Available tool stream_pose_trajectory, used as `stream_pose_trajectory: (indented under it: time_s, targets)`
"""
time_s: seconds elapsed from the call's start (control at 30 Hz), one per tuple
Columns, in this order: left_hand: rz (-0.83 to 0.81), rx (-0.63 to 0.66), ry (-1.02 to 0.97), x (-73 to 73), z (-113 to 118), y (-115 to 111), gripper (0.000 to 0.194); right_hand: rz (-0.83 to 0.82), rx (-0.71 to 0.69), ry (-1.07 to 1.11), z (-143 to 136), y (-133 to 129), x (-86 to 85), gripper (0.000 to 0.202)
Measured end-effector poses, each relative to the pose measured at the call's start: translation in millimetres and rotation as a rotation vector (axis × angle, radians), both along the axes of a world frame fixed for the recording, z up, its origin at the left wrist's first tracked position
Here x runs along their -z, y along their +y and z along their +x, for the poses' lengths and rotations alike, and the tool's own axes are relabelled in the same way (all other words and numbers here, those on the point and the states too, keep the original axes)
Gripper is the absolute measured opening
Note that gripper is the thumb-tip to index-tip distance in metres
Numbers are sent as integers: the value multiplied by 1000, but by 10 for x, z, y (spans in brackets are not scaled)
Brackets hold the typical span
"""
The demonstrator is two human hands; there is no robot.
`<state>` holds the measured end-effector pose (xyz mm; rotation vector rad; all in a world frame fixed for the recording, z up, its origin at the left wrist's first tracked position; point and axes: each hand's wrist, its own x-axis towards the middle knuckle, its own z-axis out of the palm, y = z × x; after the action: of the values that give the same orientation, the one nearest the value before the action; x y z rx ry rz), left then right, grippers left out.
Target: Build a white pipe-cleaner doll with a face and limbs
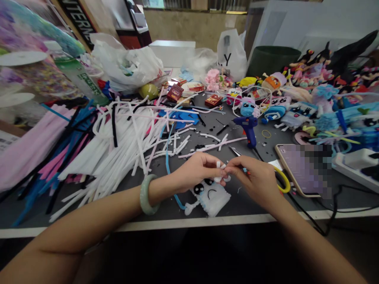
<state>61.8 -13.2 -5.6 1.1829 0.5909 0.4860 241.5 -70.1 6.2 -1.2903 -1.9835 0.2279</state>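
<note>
A short white pipe cleaner piece (pixel 218 165) is pinched by my left hand (pixel 201 167), bent between thumb and fingers. My right hand (pixel 251 173) meets it from the right, its fingertips closed on the same white piece. Under both hands lies a white fuzzy doll (pixel 214 199) with big black eyes, a curved mouth and a small arm at its left; its top is partly hidden by my fingers. Scissors with a yellow handle (pixel 282 179) rest partly beneath my right hand. A blue glue gun (pixel 248 128) stands just beyond the hands.
White pipe cleaners (pixel 118 146) are heaped at the left, beside pink ones (pixel 35 138). A phone (pixel 302 169) and a power strip (pixel 358 165) lie at the right. Finished fuzzy dolls (pixel 299 114) crowd the back right. Plastic bags (pixel 127 67) stand behind.
</note>
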Motion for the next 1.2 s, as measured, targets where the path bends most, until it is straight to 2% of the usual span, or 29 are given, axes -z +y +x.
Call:
stream_pose_trajectory:
  time_s: [0.2, 0.4, 0.47, 0.5, 0.57, 0.6, 0.67, 0.73, 0.9, 1.03, 1.2]
  targets:
    - [-42, 17, -20, -15, -3, 3, 16, 67, -7, 21, -17, -11, 45, 16]
    - [-26, -16, -13, -35, 6, 0, 16, -52, -5, 112, 23, 31, -10, 9]
    - [-48, -65, -15, -28, 16, 4, 14, -144, 103, 38, 152, 100, -48, 15]
    - [-59, -89, -16, -24, 20, 8, 12, -210, 214, -56, 241, 145, -64, 18]
    - [-71, -127, -16, -14, 26, 21, 11, -302, 504, -424, 444, 255, -80, 30]
    - [-77, -139, -17, -10, 28, 28, 11, -308, 600, -482, 544, 318, -78, 34]
    - [-93, -159, -24, -6, 31, 41, 11, -392, 698, -578, 713, 455, -57, 46]
    - [-105, -174, -33, -4, 33, 50, 12, -495, 669, -596, 813, 600, -15, 53]
    - [-98, -200, -50, 0, 27, 59, 13, -554, 590, -546, 820, 891, 117, 45]
    - [-72, -207, -54, 15, 14, 68, 14, -561, 620, -506, 785, 981, 188, 44]
    - [-27, -204, -46, 23, 9, 85, 15, -492, 592, -450, 815, 1014, 219, 32]
